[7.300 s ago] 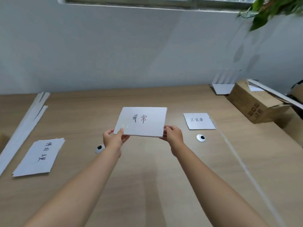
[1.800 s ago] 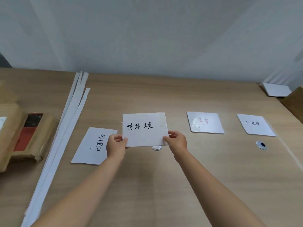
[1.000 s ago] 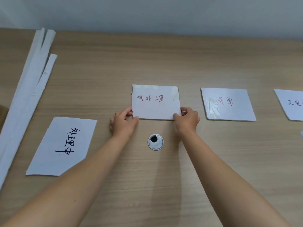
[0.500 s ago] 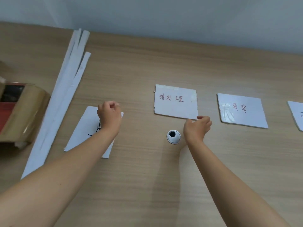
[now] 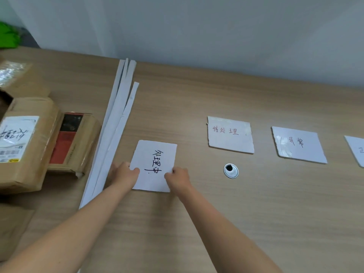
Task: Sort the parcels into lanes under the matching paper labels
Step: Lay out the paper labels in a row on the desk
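You are gripping the black-ink label [image 5: 155, 164] with both hands. Your left hand [image 5: 124, 175] is pinching its left edge with the thumb lying on top. Your right hand [image 5: 177, 178] is pinching the right edge close to the near corner. The two hands are sitting apart, with the width of the sheet between them. Whether the sheet is lying flat on the table [image 5: 246, 213] or is slightly raised, I cannot tell.

The sheet's long axis is running away from you. Its writing is turned sideways, reading from the far end down towards you. It is sitting just right of the white strips [image 5: 118, 125], which are stretching from the wall towards you.

To the right, the red-ink label [image 5: 230, 134] is lying with its long axis across the table and its writing upright to you. A round cap [image 5: 230, 170] is sitting near it on your side. The third label [image 5: 298, 144] is lying further right, and the fourth label [image 5: 356, 152] is being cut off by the picture's edge.

Left of the strips, the big parcel [image 5: 25, 142] and the small parcel [image 5: 72, 142] are resting side by side, touching.
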`<state>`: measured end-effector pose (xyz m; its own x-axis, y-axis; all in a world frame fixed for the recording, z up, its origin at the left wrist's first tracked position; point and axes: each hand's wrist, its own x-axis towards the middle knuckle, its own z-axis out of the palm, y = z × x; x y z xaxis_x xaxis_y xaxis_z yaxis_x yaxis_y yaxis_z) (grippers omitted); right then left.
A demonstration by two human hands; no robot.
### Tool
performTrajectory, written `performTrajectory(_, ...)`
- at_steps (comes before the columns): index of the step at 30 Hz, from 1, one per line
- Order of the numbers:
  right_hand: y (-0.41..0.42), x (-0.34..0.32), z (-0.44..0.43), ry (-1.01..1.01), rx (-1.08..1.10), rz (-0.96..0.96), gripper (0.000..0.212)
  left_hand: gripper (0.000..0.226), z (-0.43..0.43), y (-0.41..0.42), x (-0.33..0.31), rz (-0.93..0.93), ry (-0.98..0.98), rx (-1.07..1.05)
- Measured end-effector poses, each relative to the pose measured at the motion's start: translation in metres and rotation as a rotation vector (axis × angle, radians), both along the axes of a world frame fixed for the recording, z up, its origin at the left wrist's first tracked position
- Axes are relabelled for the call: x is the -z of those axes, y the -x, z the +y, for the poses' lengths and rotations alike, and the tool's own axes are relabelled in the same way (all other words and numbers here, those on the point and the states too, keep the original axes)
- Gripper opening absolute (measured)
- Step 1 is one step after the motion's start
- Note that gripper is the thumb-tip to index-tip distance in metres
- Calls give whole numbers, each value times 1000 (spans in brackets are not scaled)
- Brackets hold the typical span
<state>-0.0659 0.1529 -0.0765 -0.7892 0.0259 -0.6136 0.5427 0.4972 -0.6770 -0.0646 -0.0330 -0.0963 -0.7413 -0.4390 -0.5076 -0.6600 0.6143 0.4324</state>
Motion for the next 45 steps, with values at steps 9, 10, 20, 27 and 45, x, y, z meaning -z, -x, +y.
performTrajectory(9, 18, -13, 20, 106, 178, 49, 38, 22, -2, -19, -16, 245, -601, -484)
performTrajectory(10, 20, -14, 24, 86, 198, 50, 40, 18, -2, -17, -19, 257, -674, -561)
performTrajectory(20, 21, -18, 32, 391, 261, 37, 5, 8, 43, 5, -9, 260, -1154, -666)
performTrajectory(27, 69, 3, 51, 218, 317, 74, 15, 27, 11, 43, 8, 389, -1019, -637)
performTrajectory(45, 127, 39, 57, 114, 224, 317, 33, 24, 30, 100, 49, 739, -479, -493)
